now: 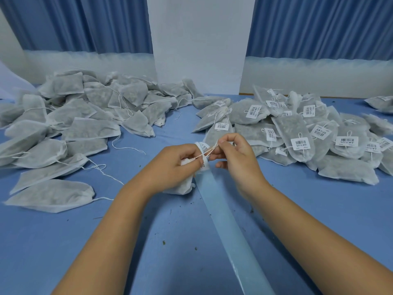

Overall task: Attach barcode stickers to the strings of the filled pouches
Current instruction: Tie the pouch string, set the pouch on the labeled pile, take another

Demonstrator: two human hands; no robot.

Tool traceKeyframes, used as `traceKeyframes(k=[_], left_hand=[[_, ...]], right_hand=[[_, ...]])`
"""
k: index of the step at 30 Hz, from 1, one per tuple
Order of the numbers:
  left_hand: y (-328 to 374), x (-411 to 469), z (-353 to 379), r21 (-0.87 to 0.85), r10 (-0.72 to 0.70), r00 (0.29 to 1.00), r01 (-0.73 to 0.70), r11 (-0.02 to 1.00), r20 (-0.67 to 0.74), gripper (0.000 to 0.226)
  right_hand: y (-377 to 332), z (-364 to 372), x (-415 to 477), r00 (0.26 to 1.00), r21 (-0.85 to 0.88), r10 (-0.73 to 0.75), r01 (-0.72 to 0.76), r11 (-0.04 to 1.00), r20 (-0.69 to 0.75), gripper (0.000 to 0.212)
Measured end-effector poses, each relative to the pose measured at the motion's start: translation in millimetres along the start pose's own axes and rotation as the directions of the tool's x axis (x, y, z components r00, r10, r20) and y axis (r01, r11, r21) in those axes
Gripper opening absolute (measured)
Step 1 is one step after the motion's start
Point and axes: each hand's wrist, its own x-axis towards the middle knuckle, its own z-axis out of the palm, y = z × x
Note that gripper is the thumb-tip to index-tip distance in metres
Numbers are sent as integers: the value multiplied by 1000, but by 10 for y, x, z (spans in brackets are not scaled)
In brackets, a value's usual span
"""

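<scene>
My left hand point(173, 165) grips a filled white pouch point(182, 185) at the middle of the blue table, together with the top end of a sticker strip point(229, 228). A barcode sticker point(204, 149) curls over my left fingers. My right hand point(235, 153) pinches the pouch's string point(209, 153), which runs taut across the sticker between both hands. The pouch's body is mostly hidden under my left palm.
A heap of unlabelled pouches point(70, 122) with loose strings covers the left of the table point(148, 241). Pouches carrying barcode stickers point(297, 135) are piled on the right. The pale backing strip trails toward the front edge. Blue curtains point(319, 26) and a white wall stand behind.
</scene>
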Motion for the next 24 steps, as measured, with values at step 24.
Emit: traceKeyframes(k=[24], left_hand=[[-34,0,-134,-181,-201,978,209,961,63,20]], right_hand=[[-64,-70,55,998,57,-63,64,996,-33,6]])
